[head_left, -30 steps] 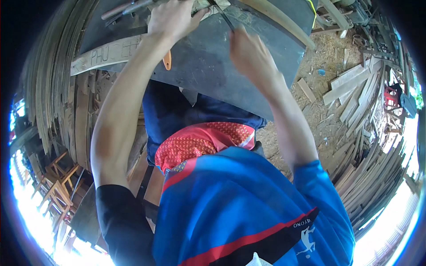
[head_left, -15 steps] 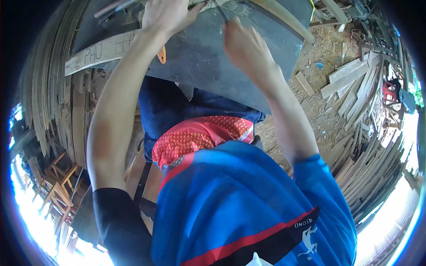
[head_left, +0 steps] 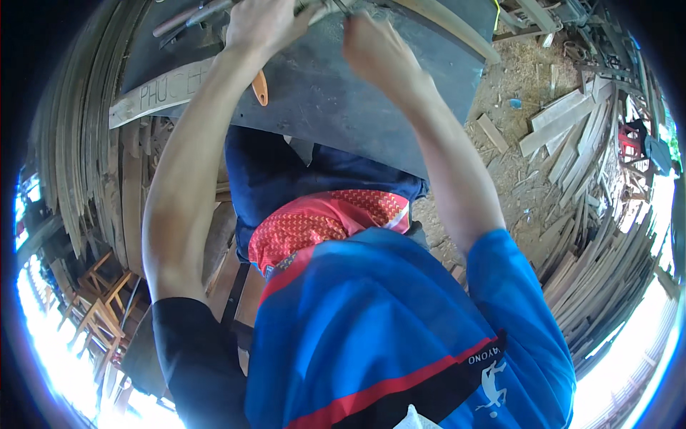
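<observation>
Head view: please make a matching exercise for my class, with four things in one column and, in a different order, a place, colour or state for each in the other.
Column 1
1. Right hand
2. Small handle
3. Marked board
4. Small blue scrap

Column 2
A. On the ground, to the right of the dark tabletop
B. Closed around a thin dark tool
C. Orange, just right of the left forearm
D. Pale, to the left of the left forearm

Right pairs: 1-B, 2-C, 3-D, 4-A
</observation>
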`<state>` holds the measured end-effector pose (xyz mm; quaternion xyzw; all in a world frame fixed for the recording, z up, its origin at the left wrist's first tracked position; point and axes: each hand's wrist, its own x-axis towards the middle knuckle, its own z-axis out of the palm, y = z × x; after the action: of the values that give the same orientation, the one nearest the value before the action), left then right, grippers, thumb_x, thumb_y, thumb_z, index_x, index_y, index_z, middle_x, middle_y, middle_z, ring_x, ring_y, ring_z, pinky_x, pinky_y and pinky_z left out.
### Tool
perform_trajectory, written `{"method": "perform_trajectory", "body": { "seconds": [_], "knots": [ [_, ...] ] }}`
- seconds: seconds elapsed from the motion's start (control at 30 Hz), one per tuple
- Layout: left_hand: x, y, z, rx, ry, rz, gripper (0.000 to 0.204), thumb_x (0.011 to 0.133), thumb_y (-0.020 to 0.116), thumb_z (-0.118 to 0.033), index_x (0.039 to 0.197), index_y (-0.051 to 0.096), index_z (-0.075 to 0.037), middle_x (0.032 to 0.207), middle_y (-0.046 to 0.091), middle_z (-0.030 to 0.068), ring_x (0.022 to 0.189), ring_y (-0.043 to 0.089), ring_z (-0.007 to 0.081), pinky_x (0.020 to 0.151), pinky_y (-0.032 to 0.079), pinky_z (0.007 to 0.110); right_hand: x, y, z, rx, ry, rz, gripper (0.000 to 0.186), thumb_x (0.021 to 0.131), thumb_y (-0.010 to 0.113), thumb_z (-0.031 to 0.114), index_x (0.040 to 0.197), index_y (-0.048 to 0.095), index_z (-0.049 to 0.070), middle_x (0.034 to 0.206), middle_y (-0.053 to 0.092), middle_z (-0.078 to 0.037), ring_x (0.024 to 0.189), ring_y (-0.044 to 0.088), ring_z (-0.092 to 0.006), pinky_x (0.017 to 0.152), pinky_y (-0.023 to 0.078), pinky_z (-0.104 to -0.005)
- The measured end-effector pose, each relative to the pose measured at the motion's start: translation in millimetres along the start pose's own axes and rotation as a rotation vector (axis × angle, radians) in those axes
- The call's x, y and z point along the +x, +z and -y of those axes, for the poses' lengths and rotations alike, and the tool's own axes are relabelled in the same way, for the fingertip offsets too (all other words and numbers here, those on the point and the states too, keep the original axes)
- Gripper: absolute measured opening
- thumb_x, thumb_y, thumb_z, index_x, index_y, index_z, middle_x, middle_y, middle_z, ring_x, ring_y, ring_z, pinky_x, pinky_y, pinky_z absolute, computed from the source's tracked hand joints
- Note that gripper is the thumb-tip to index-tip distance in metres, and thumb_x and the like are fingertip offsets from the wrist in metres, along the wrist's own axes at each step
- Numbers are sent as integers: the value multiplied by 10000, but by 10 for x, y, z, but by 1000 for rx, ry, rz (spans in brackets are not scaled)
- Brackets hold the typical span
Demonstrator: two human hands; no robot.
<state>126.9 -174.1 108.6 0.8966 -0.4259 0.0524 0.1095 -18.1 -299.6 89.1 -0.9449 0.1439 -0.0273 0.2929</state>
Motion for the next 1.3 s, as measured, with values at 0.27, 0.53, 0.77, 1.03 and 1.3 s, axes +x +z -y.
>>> {"method": "perform_trajectory", "body": {
  "seconds": [0.27, 0.53, 0.77, 1.03, 1.3],
  "knots": [
    [-8, 82, -20, 79, 12, -33, 398, 917, 633, -433, 1046, 690, -61, 900, 730, 235, 860, 719, 409, 767, 572, 514, -138, -23, -11, -71, 81, -21, 208, 912, 520, 68, 972, 599, -114, 864, 692, -327, 820, 713, -477, 711, 599, -521],
    [-12, 77, -11, 39, 29, -37, 442, 894, 652, -500, 1056, 694, -90, 866, 725, 230, 834, 715, 416, 753, 575, 516, -396, -65, 2, -101, 103, 38, 203, 899, 522, 55, 985, 607, -108, 917, 687, -334, 857, 710, -480, 730, 596, -527],
    [-67, 144, -159, 126, 75, 76, 527, 936, 571, -513, 1237, 602, -82, 870, 727, 239, 819, 714, 425, 758, 552, 547, -361, -177, 20, -107, 102, 75, 257, 993, 486, 114, 1016, 601, -115, 923, 688, -344, 906, 705, -491, 788, 590, -520],
    [203, -80, -110, 44, -54, 151, 539, 934, 607, -526, 1143, 662, -33, 879, 733, 233, 847, 722, 410, 767, 581, 517, -52, -149, 91, -15, 143, -1, 262, 1004, 467, 113, 998, 608, -108, 873, 687, -336, 903, 697, -507, 824, 578, -543],
    [197, 21, -70, 24, -22, 103, 561, 924, 616, -536, 1176, 660, -36, 976, 734, 238, 940, 708, 417, 853, 562, 521, -60, -55, -108, -66, 51, -5, 309, 1034, 464, 177, 994, 582, -106, 903, 686, -317, 832, 702, -494, 717, 591, -536]
  ]
}}
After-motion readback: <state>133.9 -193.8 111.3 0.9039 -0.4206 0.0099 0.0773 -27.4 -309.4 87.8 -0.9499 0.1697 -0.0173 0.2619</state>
